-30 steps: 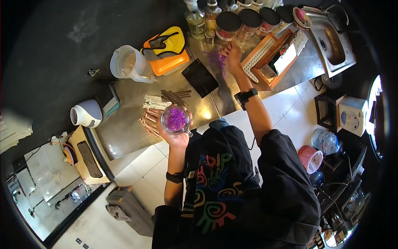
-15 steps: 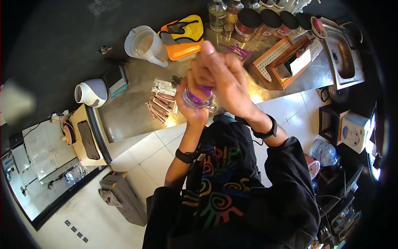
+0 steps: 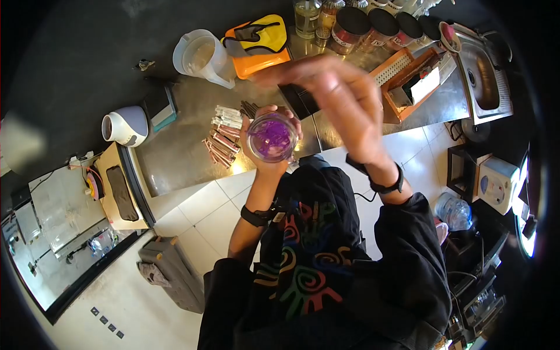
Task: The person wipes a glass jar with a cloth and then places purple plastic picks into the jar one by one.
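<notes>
My left hand (image 3: 265, 167) is wrapped round a clear glass jar (image 3: 257, 153) over the counter's front edge. The jar's round mouth faces up, and thin purple pieces (image 3: 273, 135) lie inside it. To the right, my right hand (image 3: 353, 111) is raised above the counter, apart from the jar. Its fingers stretch toward the left and the thumb stands away from them, though motion blurs them. I see nothing in that hand. Beside the jar, bundles of brown sticks (image 3: 220, 147) and white wrapped sticks (image 3: 226, 116) lie on the counter.
A plastic pitcher (image 3: 201, 58) and an orange container (image 3: 256, 64) with a yellow-grey cloth (image 3: 265, 36) stand at the back. Black-lidded jars (image 3: 350, 26), a wooden holder (image 3: 402, 105) and a sink (image 3: 481, 76) are to the right. A white-grey device (image 3: 125, 128) sits left.
My right hand has moved right, away from the jar, and its fingers have straightened. The jar has come into fuller view with its mouth upward. The purple pieces on the counter are now out of sight.
</notes>
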A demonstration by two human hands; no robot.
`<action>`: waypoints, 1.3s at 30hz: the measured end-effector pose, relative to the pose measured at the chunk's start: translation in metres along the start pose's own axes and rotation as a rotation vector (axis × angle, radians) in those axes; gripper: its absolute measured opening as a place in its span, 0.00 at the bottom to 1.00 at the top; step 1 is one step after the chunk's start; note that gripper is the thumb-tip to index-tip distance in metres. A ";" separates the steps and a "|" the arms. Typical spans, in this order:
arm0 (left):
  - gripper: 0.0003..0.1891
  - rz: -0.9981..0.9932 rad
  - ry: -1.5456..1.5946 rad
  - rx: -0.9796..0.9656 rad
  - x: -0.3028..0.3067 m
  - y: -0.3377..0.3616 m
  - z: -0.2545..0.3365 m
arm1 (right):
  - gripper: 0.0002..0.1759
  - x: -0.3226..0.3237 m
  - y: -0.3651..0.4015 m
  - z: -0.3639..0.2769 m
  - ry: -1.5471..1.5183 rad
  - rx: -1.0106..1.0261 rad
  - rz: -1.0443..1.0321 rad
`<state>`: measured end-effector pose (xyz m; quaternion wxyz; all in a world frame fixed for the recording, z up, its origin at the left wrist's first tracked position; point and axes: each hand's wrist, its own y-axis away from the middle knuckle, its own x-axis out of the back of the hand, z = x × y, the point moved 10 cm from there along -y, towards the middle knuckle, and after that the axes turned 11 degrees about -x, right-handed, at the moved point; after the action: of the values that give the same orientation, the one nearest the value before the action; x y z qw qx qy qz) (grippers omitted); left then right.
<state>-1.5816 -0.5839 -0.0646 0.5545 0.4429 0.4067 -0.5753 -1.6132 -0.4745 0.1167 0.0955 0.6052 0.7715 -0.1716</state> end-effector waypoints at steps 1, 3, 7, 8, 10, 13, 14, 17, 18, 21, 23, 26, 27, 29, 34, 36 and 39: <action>0.30 -0.063 -0.003 0.012 -0.011 -0.002 0.006 | 0.16 0.021 -0.001 0.003 0.110 -0.004 0.088; 0.30 -0.062 -0.047 -0.035 -0.014 -0.007 0.022 | 0.13 0.073 0.000 0.025 0.314 -0.109 0.328; 0.30 -0.001 -0.099 -0.079 0.005 -0.005 0.028 | 0.14 0.174 0.026 0.178 0.985 -0.474 0.351; 0.30 0.000 -0.134 -0.057 0.006 0.001 0.028 | 0.16 0.178 0.044 0.187 1.109 -0.187 0.437; 0.29 0.034 -0.117 -0.063 0.006 0.007 0.024 | 0.15 0.187 0.059 0.216 1.272 -0.112 0.505; 0.29 0.113 -0.212 -0.095 0.016 -0.003 0.026 | 0.22 0.223 0.071 0.280 1.256 -0.671 0.487; 0.29 0.154 -0.325 -0.123 0.021 -0.008 0.032 | 0.22 0.227 0.073 0.296 1.252 -0.673 0.476; 0.30 0.202 -0.249 -0.094 0.018 -0.013 0.028 | 0.19 0.240 0.071 0.293 1.345 -0.484 0.658; 0.31 0.271 -0.221 -0.078 0.024 -0.014 0.026 | 0.19 0.243 0.062 0.300 1.364 -0.575 0.541; 0.30 0.264 -0.146 -0.073 0.028 -0.014 0.024 | 0.19 0.248 0.058 0.299 1.401 -0.770 0.492; 0.30 0.247 -0.075 -0.087 0.030 -0.013 0.023 | 0.17 0.244 0.057 0.294 1.369 -0.871 0.464; 0.30 0.241 -0.100 -0.056 0.032 -0.013 0.026 | 0.19 0.243 0.056 0.290 1.382 -0.748 0.455; 0.30 0.225 -0.099 -0.070 0.030 -0.014 0.029 | 0.19 0.252 0.061 0.295 1.385 -0.740 0.451; 0.31 0.228 -0.097 -0.077 0.031 -0.015 0.034 | 0.17 0.248 0.061 0.294 1.412 -0.449 0.416; 0.34 0.278 -0.190 -0.110 0.034 -0.012 0.041 | 0.10 0.198 0.055 0.203 0.773 -0.583 0.538; 0.36 0.342 -0.261 -0.117 0.038 -0.009 0.041 | 0.08 0.148 0.036 0.138 0.530 -0.382 0.486; 0.32 0.381 -0.256 -0.081 0.037 -0.007 0.030 | 0.08 0.067 0.017 0.054 0.387 -0.238 0.344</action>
<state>-1.5906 -0.6228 -0.0920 0.7174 0.4127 0.2651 -0.4948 -1.6163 -0.4307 0.0407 0.0445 0.7333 0.6760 0.0574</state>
